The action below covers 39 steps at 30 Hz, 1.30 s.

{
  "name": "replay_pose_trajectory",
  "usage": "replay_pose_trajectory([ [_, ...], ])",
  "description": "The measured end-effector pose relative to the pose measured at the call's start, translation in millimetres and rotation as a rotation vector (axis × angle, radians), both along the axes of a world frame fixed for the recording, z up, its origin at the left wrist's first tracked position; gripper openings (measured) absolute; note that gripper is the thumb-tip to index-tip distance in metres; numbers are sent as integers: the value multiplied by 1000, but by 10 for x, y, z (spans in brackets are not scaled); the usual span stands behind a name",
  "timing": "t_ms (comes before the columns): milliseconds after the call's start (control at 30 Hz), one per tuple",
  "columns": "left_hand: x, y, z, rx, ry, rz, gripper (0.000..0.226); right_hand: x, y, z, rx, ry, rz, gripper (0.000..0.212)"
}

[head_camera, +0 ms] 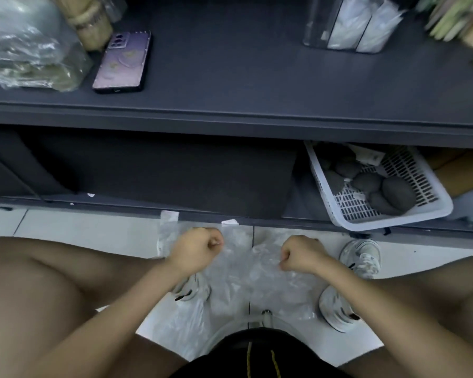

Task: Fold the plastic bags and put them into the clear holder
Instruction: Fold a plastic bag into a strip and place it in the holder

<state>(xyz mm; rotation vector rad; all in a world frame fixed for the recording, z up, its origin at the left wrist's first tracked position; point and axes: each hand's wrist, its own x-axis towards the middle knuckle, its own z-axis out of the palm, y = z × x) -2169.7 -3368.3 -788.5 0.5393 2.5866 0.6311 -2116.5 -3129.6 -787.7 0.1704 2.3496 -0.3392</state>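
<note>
A clear, crinkled plastic bag [253, 271] is stretched out in front of me above the white floor. My left hand [198, 249] grips its upper left edge with curled fingers. My right hand [301, 253] pinches its upper right edge the same way. More clear plastic [187, 320] hangs or lies below, near my knees. The clear holder [347, 25] stands on the dark shelf at the far right, with folded white bags inside.
A phone [122, 62] and a pile of bagged goods [25, 47] lie on the top shelf's left. A white slotted basket [393, 211] with dark grey lumps sits on the lower shelf at right. My shoes [362, 257] rest on the tiled floor.
</note>
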Motion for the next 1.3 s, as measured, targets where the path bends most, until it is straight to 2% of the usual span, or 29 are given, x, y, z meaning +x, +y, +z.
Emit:
replay_pose_trajectory([
  [67, -7, -48, 371, 147, -32, 28, 17, 32, 45, 179, 51, -25, 71, 13],
  [133, -6, -74, 786, 245, -47, 30, 22, 64, 103, 355, 63, -27, 89, 41],
  [200, 1, -64, 1185, 348, -51, 31, 14, 78, 148, 601, -45, 127, 21, 64],
  [267, 14, -31, 1569, 467, -86, 43, 4, 89, 130, 948, -270, 357, -64, 75],
  [333, 17, 30, 1905, 600, -134, 70, 3, 113, 51, 1357, -547, 473, -145, 70],
  [400, -12, 102, 2185, 724, -143, 96, 5, 122, -36, 1694, -751, 543, -196, 48],
  [467, -85, 153, 2397, 812, -101, 135, 3, 96, -64, 1941, -825, 676, -246, 18],
  [533, -200, 199, 2568, 849, -27, 202, 7, 30, -25, 2138, -849, 774, -314, 15],
  [600, -341, 247, 2700, 813, 103, 276, 3, -64, 45, 2329, -859, 841, -379, 20],
  [667, -440, 305, 2807, 696, 365, 333, 15, -174, 114, 2525, -875, 926, -446, 24],
  [733, -392, 384, 2916, 622, 635, 347, 18, -299, 164, 2709, -904, 1023, -512, 28],
  [767, -326, 438, 2963, 643, 683, 324, 18, -367, 191, 2783, -903, 1072, -538, 30],
  [800, -252, 500, 2993, 679, 654, 285, 24, -439, 219, 2846, -895, 1119, -561, 32],
  [867, -118, 639, 3023, 715, 481, 192, 42, -571, 260, 2951, -883, 1197, -605, 34],
  [933, -87, 762, 3013, 636, 355, 130, 65, -675, 290, 3013, -870, 1247, -622, 36],
  [1000, -141, 857, 3001, 567, 324, 119, 84, -730, 306, 3055, -837, 1284, -595, 38],
  [1067, -240, 922, 2990, 567, 320, 97, 91, -769, 344, 3077, -817, 1291, -583, 39],
  [1133, -328, 960, 2978, 581, 315, -12, 92, -811, 419, 3089, -824, 1269, -620, 39],
  [1200, -407, 984, 2934, 486, 384, -140, 90, -859, 518, 3090, -833, 1242, -668, 39],
  [1233, -447, 994, 2905, 446, 446, -187, 83, -880, 570, 3086, -829, 1226, -682, 39],
  [1300, -529, 1030, 2863, 527, 550, -202, 50, -903, 676, 3075, -822, 1168, -701, 39],
])
